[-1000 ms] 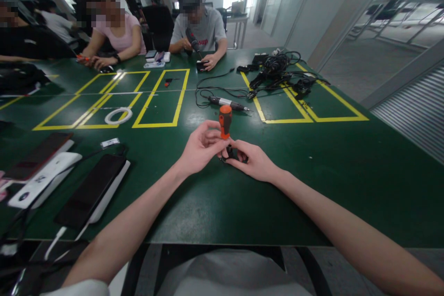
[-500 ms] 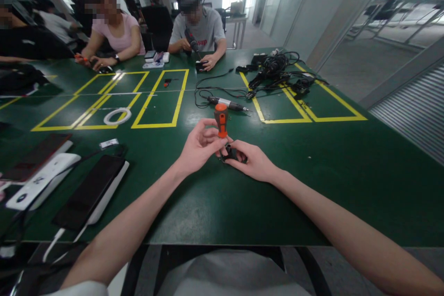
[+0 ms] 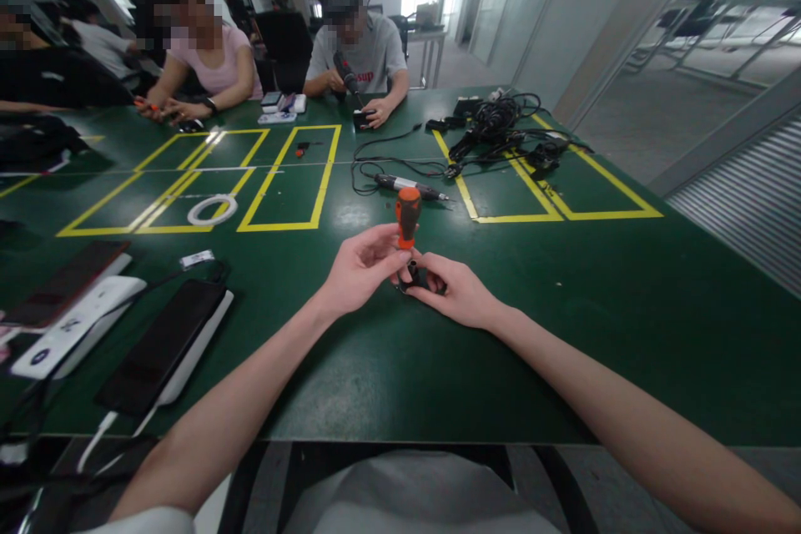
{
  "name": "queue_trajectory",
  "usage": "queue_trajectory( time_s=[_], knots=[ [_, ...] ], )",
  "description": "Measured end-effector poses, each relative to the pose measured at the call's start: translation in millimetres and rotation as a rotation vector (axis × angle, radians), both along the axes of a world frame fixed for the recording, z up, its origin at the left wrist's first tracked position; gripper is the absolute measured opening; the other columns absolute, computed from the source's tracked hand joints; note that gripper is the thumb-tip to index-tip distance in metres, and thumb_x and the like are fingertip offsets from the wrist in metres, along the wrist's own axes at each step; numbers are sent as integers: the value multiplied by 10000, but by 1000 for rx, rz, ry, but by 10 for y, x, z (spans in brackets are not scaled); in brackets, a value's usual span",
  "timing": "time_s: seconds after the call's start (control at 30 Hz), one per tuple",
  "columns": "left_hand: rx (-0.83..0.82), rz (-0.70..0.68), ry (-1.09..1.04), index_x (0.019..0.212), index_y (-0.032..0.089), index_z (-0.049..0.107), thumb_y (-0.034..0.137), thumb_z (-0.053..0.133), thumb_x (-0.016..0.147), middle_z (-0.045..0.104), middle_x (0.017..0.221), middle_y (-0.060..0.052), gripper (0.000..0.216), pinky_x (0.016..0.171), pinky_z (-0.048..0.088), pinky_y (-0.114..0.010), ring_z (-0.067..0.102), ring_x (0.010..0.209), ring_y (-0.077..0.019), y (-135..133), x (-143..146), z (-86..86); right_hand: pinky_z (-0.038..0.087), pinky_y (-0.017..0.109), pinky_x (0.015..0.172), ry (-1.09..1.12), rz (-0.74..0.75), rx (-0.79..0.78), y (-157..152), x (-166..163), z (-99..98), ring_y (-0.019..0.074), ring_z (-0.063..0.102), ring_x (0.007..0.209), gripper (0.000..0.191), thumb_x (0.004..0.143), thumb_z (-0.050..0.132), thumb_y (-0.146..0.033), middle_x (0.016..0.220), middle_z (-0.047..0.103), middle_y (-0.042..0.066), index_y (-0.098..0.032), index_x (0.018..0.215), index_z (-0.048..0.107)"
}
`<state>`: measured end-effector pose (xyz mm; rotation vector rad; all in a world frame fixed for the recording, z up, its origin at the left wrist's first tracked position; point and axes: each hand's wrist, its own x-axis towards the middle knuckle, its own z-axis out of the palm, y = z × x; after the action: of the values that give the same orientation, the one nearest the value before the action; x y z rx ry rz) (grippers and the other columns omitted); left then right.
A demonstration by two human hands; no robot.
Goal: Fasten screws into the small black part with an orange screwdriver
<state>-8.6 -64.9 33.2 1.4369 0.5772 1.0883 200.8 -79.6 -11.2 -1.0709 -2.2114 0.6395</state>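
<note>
An orange and dark grey screwdriver [image 3: 409, 215] stands nearly upright with its handle on top. My left hand [image 3: 364, 267] is closed on it near the bottom of the handle. Under its tip lies a small black part [image 3: 431, 284], which my right hand [image 3: 461, 290] pinches between thumb and fingers against the table. Fingers cover much of this part, so its exact kind does not show. Just beyond my hands rests a pen-shaped electric screwdriver [image 3: 410, 187] with a grey band and a cable.
Black cables [image 3: 501, 123] are heaped at the back right. A white ring [image 3: 213, 209] lies among yellow tape outlines on the green table [image 3: 601, 334]. At left are a phone [image 3: 163, 346] and a white power strip [image 3: 78, 325]. Across the table, a person [image 3: 360, 50] holds a power driver.
The screwdriver's handle has shifted slightly right and turned a little. My left fingers have moved with it. My right hand and the black part stay in place.
</note>
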Motion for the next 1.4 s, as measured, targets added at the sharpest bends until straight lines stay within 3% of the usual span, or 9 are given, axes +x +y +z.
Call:
queue_trajectory(
  time_s=[0.13,0.33,0.5,0.7,0.9,1.07,1.4],
  knots=[
    [-6,14,-11,1062,166,634,347,844,836,747,867,-19,358,554,543,-208,687,587,-98,-2,3,-11,399,272,609,-4,-7,11,3,1,-9,142,519,628,191,956,667,-340,797,592,-8,-206,1083,619],
    [7,4,-14,1141,176,618,386,838,839,754,881,-24,428,546,544,-211,689,586,-103,6,5,-10,398,268,609,-7,-6,2,1,-3,-6,137,517,625,179,949,671,-319,792,577,-13,-195,1068,620],
    [-8,21,1,1037,160,630,367,842,832,755,874,-28,361,551,544,-200,678,582,-92,-3,12,-1,403,269,612,-4,-8,5,3,-6,-7,137,525,633,185,947,675,-323,804,587,-9,-194,1067,621],
    [-28,26,9,1178,168,644,340,858,812,758,896,-28,457,551,545,-205,686,591,-97,-9,4,-10,403,271,609,-8,-6,5,0,-2,0,143,529,633,185,955,666,-333,799,590,-9,-203,1077,616],
    [4,40,-6,1047,169,644,335,879,787,750,890,-18,389,550,546,-191,686,589,-91,-6,12,-8,406,275,614,-7,-5,4,4,0,-2,146,532,635,174,953,669,-339,808,603,-3,-206,1057,624],
    [-1,16,1,1151,165,664,329,862,807,747,910,-29,430,543,548,-193,685,590,-89,-4,5,-10,407,278,617,-8,-12,0,9,-4,-12,146,534,634,186,948,674,-327,802,584,-9,-197,1072,625],
    [29,71,30,1145,178,701,312,860,798,751,908,-22,405,539,513,-201,668,603,-89,14,-6,-32,407,276,605,-12,-8,28,13,-1,-30,146,527,627,205,968,656,-374,793,587,-7,-200,1072,624]
  ],
)
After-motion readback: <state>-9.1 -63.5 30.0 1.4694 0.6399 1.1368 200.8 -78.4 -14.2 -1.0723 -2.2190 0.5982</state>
